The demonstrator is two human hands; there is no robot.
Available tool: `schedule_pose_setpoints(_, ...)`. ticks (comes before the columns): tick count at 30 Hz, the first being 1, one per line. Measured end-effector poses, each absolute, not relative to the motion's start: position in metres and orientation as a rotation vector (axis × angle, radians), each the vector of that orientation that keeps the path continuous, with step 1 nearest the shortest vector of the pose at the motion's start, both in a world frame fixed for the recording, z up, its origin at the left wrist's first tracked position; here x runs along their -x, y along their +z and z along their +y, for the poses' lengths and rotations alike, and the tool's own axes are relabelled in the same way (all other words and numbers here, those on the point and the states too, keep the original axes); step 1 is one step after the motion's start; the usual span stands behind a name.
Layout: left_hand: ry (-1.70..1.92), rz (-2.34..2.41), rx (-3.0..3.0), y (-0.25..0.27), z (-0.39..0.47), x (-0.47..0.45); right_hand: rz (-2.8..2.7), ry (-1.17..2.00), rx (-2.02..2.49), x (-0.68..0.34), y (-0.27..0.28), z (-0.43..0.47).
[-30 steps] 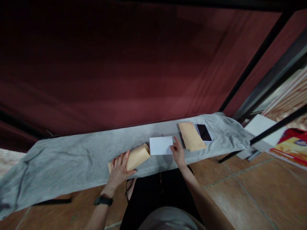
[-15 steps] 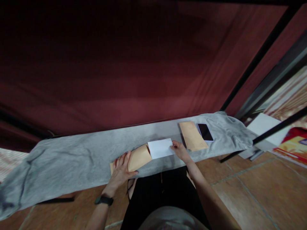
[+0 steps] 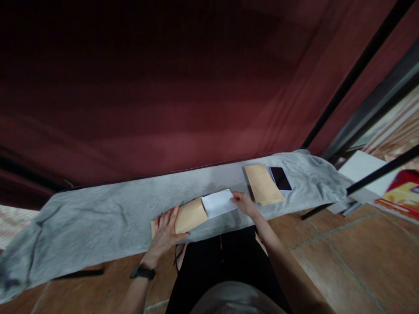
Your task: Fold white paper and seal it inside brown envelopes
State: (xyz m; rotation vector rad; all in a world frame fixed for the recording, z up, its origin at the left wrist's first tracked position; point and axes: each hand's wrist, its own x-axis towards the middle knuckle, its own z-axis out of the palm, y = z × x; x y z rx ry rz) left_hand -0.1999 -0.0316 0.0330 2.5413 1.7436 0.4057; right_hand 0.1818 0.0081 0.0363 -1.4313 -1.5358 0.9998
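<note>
A brown paper envelope [image 3: 190, 216] lies on the grey cloth, its mouth facing right. My left hand [image 3: 166, 231] rests on the left part of this envelope, fingers spread and laid flat over it. From the mouth sticks out a folded white sheet of paper [image 3: 218, 204]; its left end is hidden at or inside the opening. With its fingertips closed on the right edge of that paper, my right hand [image 3: 242, 203] pinches it. Just right of this hand lies a small stack of brown envelopes [image 3: 264, 185].
The grey cloth [image 3: 98, 213] covers a long narrow bench. A phone [image 3: 280, 179] lies right of the stacked envelopes. A dark red panel [image 3: 183, 109] rises behind the bench. White boards [image 3: 368, 172] and a red-and-yellow package [image 3: 401, 196] stand at the far right.
My right hand has moved slightly left with the white paper, which now tilts a little more and shows a shorter length outside the envelope. My left hand has stayed in place.
</note>
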Motion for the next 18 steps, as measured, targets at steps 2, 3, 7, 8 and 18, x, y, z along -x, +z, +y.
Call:
schedule_pose_setpoints(2, 0.395, 1.734, -2.552, 0.035, -0.031, 0.199, -1.544, 1.030, 1.437, -0.182, 0.040, 0.011)
schedule_pose_setpoints(3, 0.391, 1.729, -2.557, 0.036, -0.030, 0.199, -1.545, 1.045, 1.440, -0.181, 0.041, 0.013)
schedule_pose_setpoints(7, 0.398, 1.685, -2.549, 0.038, -0.028, 0.193, -1.521, 1.105, 1.457, -0.168, 0.042, 0.014)
schedule_pose_setpoints(8, 0.401, 1.670, -2.546, 0.039, -0.027, 0.189, -1.511, 1.121, 1.463, -0.161, 0.040, 0.013)
schedule_pose_setpoints(18, 0.322, 1.537, -2.562, 0.046, -0.020, 0.152, -1.267, 1.151, 1.573, -0.105, 0.022, 0.000)
